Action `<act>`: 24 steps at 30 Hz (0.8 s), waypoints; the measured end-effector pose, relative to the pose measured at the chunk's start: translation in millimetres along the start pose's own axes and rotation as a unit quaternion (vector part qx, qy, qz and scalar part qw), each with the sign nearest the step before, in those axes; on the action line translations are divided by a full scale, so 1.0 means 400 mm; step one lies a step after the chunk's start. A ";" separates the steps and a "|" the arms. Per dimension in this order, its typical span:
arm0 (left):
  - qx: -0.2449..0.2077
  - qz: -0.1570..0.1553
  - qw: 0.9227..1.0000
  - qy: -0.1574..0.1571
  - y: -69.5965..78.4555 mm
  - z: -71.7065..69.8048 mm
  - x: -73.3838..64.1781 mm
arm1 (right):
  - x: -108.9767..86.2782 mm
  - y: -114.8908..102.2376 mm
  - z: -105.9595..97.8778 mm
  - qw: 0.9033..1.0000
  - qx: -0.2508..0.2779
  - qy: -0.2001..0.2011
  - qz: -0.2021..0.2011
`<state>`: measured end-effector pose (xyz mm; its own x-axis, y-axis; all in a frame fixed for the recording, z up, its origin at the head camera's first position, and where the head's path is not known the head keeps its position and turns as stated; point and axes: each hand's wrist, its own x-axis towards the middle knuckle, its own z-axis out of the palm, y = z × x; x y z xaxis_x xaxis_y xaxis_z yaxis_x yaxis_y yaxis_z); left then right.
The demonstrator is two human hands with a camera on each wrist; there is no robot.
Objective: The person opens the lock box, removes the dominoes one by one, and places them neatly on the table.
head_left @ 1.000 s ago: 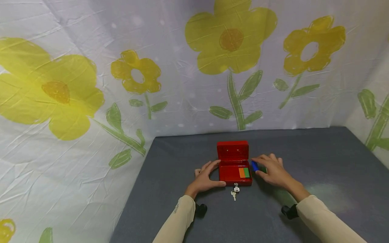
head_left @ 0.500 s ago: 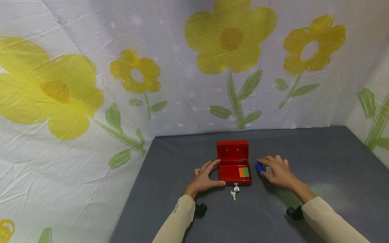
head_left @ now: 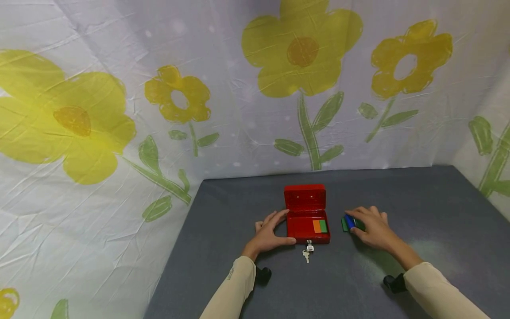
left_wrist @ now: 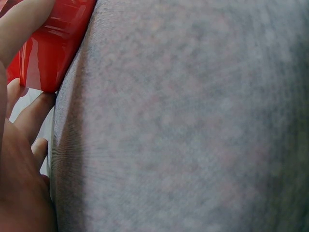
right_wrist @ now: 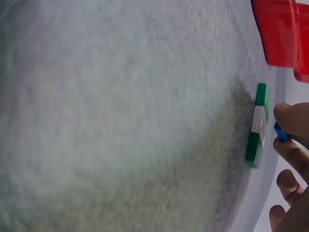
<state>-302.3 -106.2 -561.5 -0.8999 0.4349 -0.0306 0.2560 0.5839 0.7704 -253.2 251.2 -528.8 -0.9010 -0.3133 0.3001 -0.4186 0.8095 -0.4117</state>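
Note:
A red cash box (head_left: 307, 228) stands on the table with its lid raised. My left hand (head_left: 268, 232) holds its left side, thumb at the front corner and fingers toward the back. In the left wrist view the fingers touch the box wall (left_wrist: 43, 60). To the right of the box, my right hand (head_left: 372, 228) pinches a small blue block (head_left: 349, 221) between thumb and fingers. Just beside it lies a small bar (right_wrist: 259, 119) with green ends and a white middle; whether it is one piece or several I cannot tell.
Inside the box, an orange piece (head_left: 316, 227) and a green piece (head_left: 323, 226) lie side by side at the right. Keys (head_left: 306, 256) hang from the front lock. The dark grey table (head_left: 231, 199) meets a flower-print curtain (head_left: 239, 88) at the back.
My right hand has moved right, away from the box, with the blue block; the green end of the bar now shows left of it. My left hand has stayed on the box.

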 end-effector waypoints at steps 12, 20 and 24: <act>-0.002 -0.004 1.000 -0.001 0.001 0.001 -0.001 | -0.030 0.029 -0.017 1.000 -0.017 0.018 0.012; -0.002 -0.002 1.000 -0.005 0.001 -0.001 0.000 | -0.046 0.058 -0.027 0.999 -0.024 0.016 0.030; 0.000 -0.002 1.000 -0.006 0.001 -0.001 -0.002 | -0.051 0.066 -0.032 0.999 -0.021 0.016 0.033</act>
<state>-301.6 -106.4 -560.8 -0.8972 0.4397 -0.0413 0.2518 0.5862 0.7700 -244.2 285.3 -534.9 -0.9223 -0.2431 0.3005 -0.3524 0.8481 -0.3956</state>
